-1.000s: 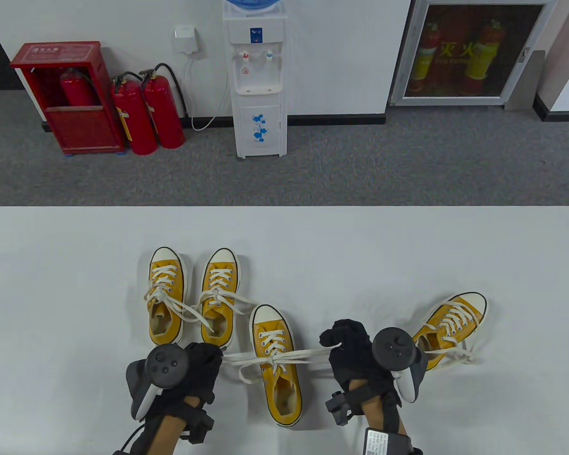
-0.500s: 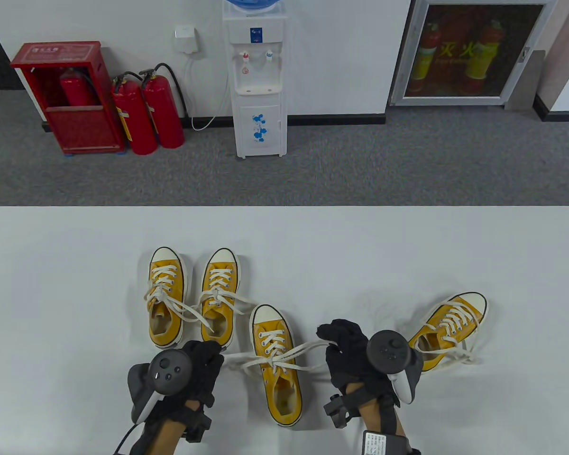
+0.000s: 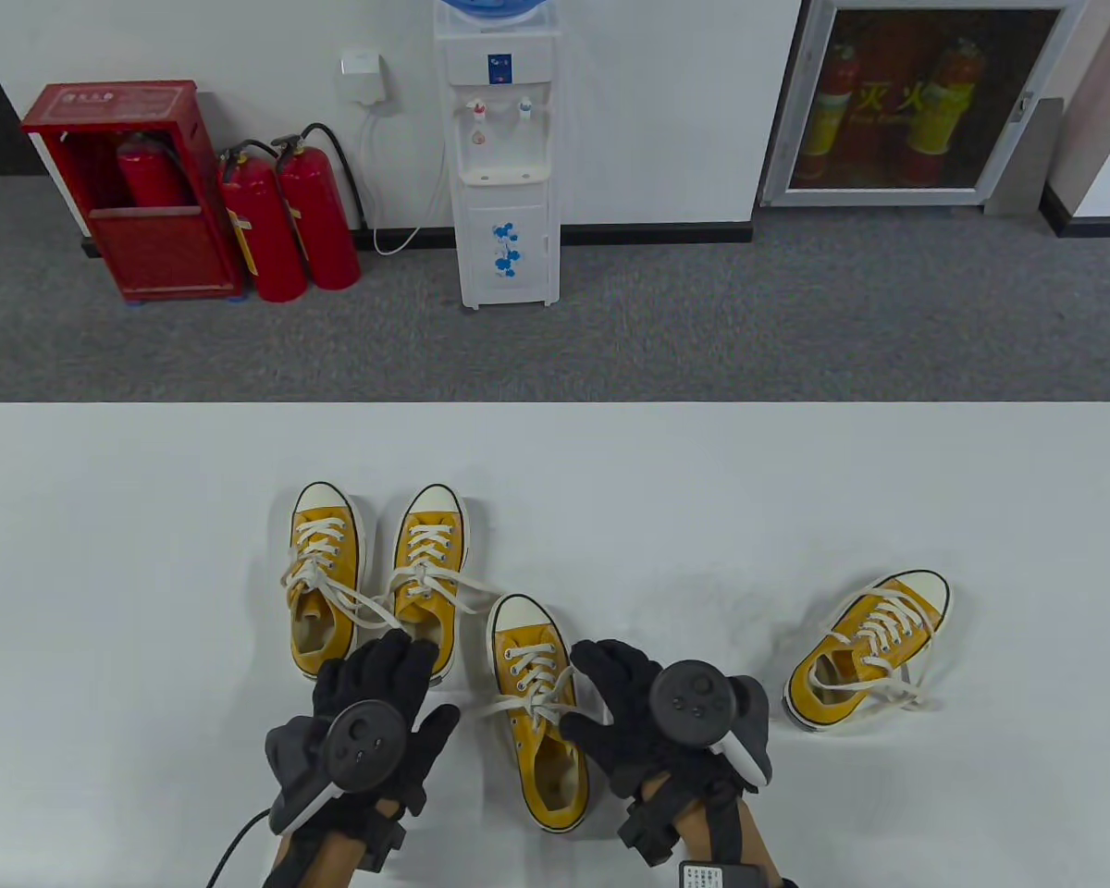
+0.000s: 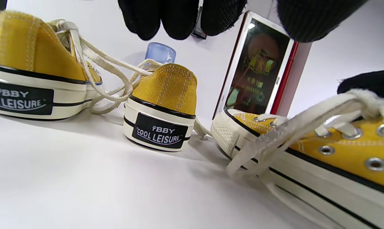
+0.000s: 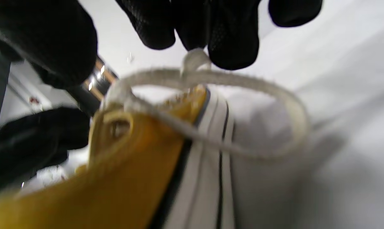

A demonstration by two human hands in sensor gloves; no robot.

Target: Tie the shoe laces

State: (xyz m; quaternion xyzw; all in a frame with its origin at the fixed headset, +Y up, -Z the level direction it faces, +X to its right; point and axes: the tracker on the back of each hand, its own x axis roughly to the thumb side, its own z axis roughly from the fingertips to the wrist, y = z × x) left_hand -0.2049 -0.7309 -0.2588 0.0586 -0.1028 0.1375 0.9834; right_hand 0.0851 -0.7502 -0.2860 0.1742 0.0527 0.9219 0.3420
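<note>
Table view: on the white table point(image 3: 148, 555), the yellow canvas sneaker with white laces point(image 3: 538, 708) lies between two gloved hands. The left hand point(image 3: 370, 712) hovers beside it, fingers spread, holding nothing. The right hand point(image 3: 643, 717) rests at its tongue, fingers extended.

Left wrist view: fingertips point(image 4: 179, 19) hang loose above two sneaker heels – a lace end droops nearby.

Right wrist view – blurred: fingertips point(image 5: 233, 44) touch a lace loop point(image 5: 243, 95); whether they pinch it, I cannot tell.

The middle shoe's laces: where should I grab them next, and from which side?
Take the slack lace loop draped over the middle shoe's left side, pinching with the left hand from the left. It stands clear of the canvas there; the right hand already touches the other loop.
</note>
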